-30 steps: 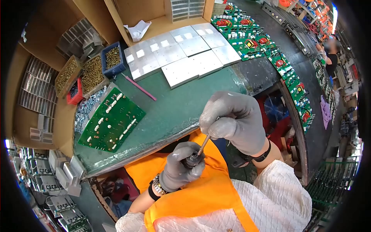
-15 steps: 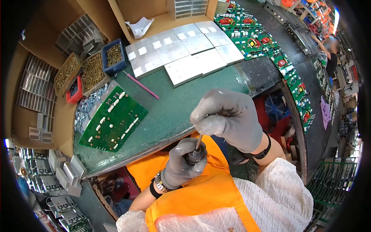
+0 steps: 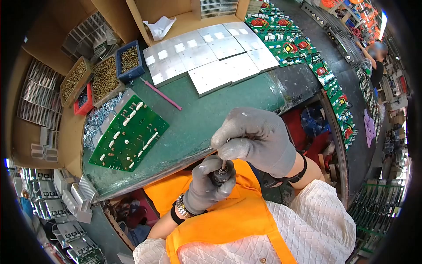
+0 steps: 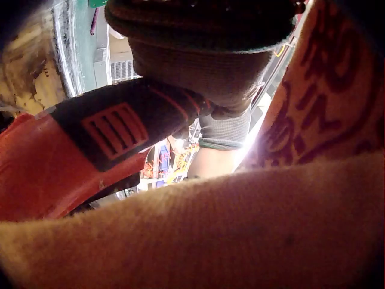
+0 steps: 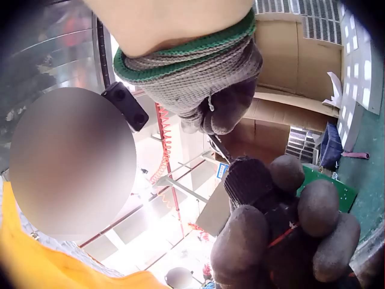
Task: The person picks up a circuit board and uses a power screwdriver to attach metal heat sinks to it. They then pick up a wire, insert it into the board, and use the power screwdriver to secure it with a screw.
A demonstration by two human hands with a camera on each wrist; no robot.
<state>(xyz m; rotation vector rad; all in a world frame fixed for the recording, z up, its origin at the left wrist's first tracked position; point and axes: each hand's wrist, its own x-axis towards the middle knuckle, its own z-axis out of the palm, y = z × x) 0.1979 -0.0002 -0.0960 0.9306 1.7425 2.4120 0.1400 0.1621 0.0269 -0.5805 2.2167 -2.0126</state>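
Held against the orange apron is a red and black power drill [image 4: 114, 129], its black ridged chuck [image 3: 221, 177] facing up. My gloved left hand [image 3: 205, 187] grips it around the chuck end, with fingers [image 5: 319, 208] curled about the black front part. Above it, my gloved right hand [image 3: 259, 143] pinches a thin metal driver bit [image 5: 220, 146] between thumb and forefinger. The bit's lower end stands in the mouth of the chuck, and only a short length shows between hand and chuck. Most of the drill's body is hidden in the head view.
On the green bench [image 3: 184, 127] lie a green circuit board [image 3: 129, 134], a pink stick [image 3: 161, 94] and silver metal plates [image 3: 211, 77]. Screw bins [image 3: 105, 79] stand at the left by cardboard boxes. More circuit boards [image 3: 327, 79] line the right side; another person [image 3: 373, 61] is beyond.
My right hand has moved left and down toward the chuck, and less of the bit shows above it. The left hand keeps its grip on the drill, shifted slightly.
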